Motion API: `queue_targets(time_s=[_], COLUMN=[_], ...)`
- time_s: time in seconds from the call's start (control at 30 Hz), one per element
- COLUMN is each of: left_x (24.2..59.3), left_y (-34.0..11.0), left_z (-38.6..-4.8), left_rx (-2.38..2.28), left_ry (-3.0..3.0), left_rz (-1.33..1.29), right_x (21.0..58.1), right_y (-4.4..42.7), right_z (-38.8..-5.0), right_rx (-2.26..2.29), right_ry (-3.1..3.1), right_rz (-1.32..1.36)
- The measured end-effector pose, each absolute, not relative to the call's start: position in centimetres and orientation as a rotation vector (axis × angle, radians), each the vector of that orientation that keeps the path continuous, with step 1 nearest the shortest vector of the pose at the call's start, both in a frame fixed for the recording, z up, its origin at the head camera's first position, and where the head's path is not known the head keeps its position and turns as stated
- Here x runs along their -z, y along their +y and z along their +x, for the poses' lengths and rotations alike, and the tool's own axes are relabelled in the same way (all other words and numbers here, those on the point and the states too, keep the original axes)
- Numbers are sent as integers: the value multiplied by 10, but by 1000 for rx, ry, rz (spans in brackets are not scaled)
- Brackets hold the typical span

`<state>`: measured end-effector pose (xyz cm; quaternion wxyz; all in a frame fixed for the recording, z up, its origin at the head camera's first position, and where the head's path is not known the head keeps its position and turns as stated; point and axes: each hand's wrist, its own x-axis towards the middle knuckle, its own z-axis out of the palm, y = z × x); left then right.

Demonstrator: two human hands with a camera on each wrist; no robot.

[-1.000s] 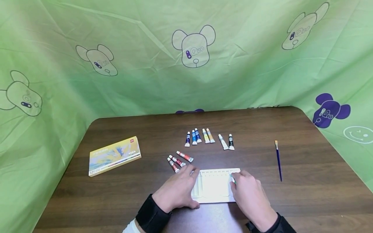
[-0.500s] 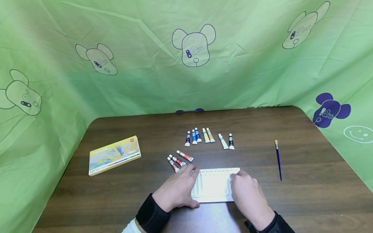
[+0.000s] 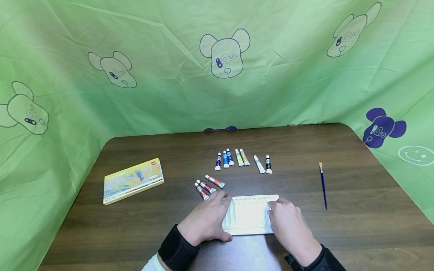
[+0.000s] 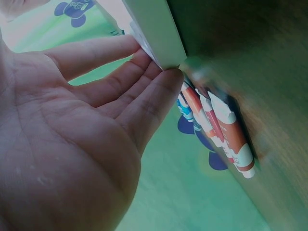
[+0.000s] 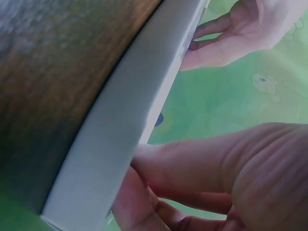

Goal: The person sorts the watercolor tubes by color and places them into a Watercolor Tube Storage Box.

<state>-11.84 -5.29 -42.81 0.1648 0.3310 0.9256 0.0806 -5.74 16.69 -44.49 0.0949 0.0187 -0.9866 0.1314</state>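
A white paint palette (image 3: 250,213) lies on the table between the two hands. My left hand (image 3: 206,219) holds its left side, thumb at the near edge and fingers along the far part. In the left wrist view those fingertips (image 4: 166,79) touch the palette's edge. My right hand (image 3: 289,227) is over the palette's right side, thumb and curled fingers pinched together on what appears to be a small paint tube, mostly hidden. In the right wrist view the thumb (image 5: 187,163) meets the index finger beside the palette's rim (image 5: 110,115). Red paint tubes (image 3: 205,186) lie by the left fingers.
Several blue, yellow, white and black paint tubes (image 3: 240,158) lie in a row behind the palette. A yellow paint box (image 3: 133,180) rests at the left, a blue-handled paintbrush (image 3: 323,188) at the right. A green printed cloth (image 3: 162,94) hangs behind the table.
The right hand's fingers have drawn closer together, and a bit of green seen between thumb and finger a second ago is now hidden. The left hand and palette have stayed almost still.
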Motion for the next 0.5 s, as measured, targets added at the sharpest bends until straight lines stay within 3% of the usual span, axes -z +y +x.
queue_targets(time_s=[0.5], left_x=[428], left_y=[-52], left_z=[-119], left_rx=[-231], left_ry=[2632], left_rz=[938], right_x=[436], right_y=[186], right_z=[-58], right_rx=[-504], right_ry=[-2857], right_rz=[57])
